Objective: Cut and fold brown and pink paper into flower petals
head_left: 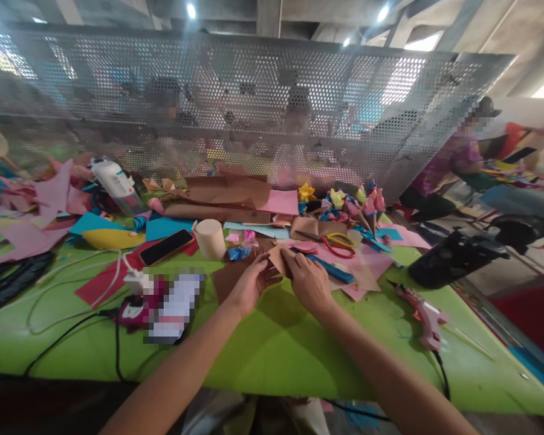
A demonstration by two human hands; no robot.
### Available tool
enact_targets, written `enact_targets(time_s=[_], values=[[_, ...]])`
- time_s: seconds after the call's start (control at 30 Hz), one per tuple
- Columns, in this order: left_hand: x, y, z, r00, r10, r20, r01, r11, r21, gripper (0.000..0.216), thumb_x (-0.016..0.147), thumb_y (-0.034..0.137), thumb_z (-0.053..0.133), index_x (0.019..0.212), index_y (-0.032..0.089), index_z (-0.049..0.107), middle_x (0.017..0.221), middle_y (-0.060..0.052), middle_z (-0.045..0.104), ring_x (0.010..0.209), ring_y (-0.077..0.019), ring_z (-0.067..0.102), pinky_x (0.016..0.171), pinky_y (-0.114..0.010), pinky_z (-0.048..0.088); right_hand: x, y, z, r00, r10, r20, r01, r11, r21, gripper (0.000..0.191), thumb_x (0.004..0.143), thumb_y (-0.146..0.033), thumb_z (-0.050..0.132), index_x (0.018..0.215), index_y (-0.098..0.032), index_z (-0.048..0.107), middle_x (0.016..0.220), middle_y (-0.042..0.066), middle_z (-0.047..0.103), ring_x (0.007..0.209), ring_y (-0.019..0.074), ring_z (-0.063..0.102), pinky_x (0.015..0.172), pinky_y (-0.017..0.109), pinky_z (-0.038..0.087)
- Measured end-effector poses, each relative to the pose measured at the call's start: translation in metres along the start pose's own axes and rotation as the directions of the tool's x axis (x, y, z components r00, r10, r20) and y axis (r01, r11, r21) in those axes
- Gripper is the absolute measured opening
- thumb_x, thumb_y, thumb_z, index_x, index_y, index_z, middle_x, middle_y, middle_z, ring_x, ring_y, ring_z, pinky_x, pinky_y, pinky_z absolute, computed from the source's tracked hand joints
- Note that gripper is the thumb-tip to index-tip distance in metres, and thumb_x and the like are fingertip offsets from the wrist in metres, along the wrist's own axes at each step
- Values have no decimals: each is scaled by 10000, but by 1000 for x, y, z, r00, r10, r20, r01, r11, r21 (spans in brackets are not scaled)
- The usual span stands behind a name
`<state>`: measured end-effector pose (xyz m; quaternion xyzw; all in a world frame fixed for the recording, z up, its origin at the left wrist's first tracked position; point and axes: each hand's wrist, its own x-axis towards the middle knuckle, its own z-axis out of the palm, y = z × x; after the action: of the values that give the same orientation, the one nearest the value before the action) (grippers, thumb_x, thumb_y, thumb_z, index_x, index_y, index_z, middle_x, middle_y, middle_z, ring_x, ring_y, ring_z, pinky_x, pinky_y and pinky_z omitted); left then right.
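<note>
A small folded piece of brown paper [278, 261] is held up between my two hands over the green table. My right hand [309, 279] closes on it from the right, fingers over its upper face. At its left edge is my left hand [252, 285], thumb above and loosely curled fingers below, with part of the grip hidden. Just beyond the hands lie a blue cutter-like tool [330, 269], scissors with red and yellow handles [340, 246] and pink paper sheets [372, 261]. Crumpled blue foil [239, 254] and a cream paper roll [209, 239] are left of them.
A pink glue gun [424, 317] lies at right, near a black bottle [456, 257]. Left are a phone [167, 246], a magenta power strip [133, 313] with cables and a blurred-out screen [176, 308]. Paper flowers [367, 205] and a perforated metal screen [236, 109] stand behind.
</note>
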<state>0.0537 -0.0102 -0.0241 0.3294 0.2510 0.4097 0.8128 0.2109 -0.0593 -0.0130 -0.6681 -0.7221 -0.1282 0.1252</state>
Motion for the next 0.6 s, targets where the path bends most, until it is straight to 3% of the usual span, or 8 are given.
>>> enact_targets(time_s=[0.1,0.27,0.37,0.47,0.53,0.6], values=[[-3,0,2,999,11,39,-13,999,48,474,786,501,753,1139,193,680,1145,-102,727,1101,-258,663,904,-366,541,2,-5,-2,996,14,93,-11,999,-38,573,916,-62,435,1475,-188,456,1101,124,671,921,228,634,763,336,420],[-4,-2,1,991,92,-95,-66,967,244,531,665,336,864,1153,197,709,1220,-86,720,1128,-283,649,981,-402,504,2,-11,2,989,-17,144,14,1000,26,593,885,-82,474,1469,-181,463,1180,156,651,953,255,632,792,354,454],[-2,-1,-6,966,156,-208,-90,952,292,402,664,349,840,1011,164,759,1105,-88,762,1074,-284,671,1018,-430,479,-2,-9,4,991,-77,110,54,979,196,711,803,-123,556,1498,-187,421,1209,154,629,992,279,620,812,371,482],[0,2,-13,949,177,-262,-109,961,254,404,638,357,846,986,166,767,1031,-84,779,1021,-279,694,1014,-441,480,-6,1,2,992,-125,8,107,875,471,706,796,-192,581,1485,-235,437,1199,118,609,1028,268,608,829,363,510],[1,4,-17,942,177,-285,-111,966,233,441,626,365,853,1012,170,767,1044,-85,779,1022,-280,697,1008,-434,482,-7,11,1,997,-21,-80,65,786,614,586,841,-266,582,1422,-250,509,1160,102,599,989,249,605,818,361,517],[1,4,-19,935,181,-306,-101,960,261,466,625,381,857,1030,170,768,1079,-89,773,1038,-280,692,1001,-416,484,-6,20,2,980,169,-101,-47,701,712,483,868,-367,602,1334,-244,583,1095,89,604,888,227,594,776,357,513]])
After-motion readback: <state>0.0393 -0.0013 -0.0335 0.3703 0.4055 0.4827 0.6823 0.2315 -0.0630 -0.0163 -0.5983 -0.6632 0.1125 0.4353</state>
